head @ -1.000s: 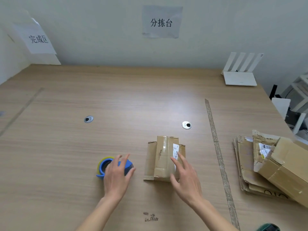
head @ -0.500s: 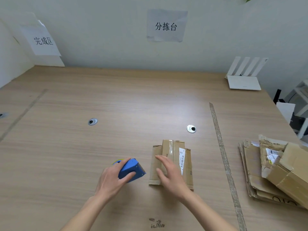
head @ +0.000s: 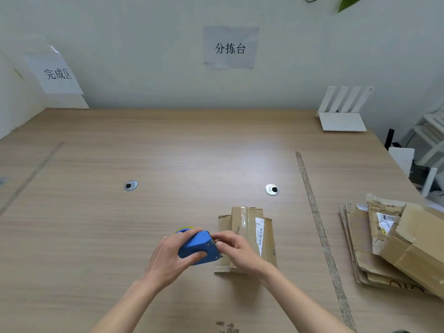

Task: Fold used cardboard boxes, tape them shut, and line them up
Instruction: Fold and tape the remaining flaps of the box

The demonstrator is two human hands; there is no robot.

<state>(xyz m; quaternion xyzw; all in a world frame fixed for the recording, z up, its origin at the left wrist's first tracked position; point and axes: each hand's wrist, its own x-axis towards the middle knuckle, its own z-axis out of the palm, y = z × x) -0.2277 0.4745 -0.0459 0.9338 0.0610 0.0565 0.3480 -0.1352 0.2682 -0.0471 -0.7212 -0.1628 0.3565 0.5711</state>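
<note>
My left hand grips a blue tape dispenser lifted just above the wooden table; a yellow-green rim of the tape roll shows behind it. My right hand pinches at the dispenser's serrated cutter edge, its fingers curled there. Under and behind my right hand lies a small flattened cardboard box with clear tape and a white barcode label, partly hidden by the hand.
A stack of flattened cartons with a folded brown box on top lies at the right. A tape strip runs along the table. A white router stands at the back right. Two round grommets sit mid-table.
My left hand picked the dispenser up off the table and turned it toward the right. My right hand left the flattened box and came to the dispenser's cutter edge.
</note>
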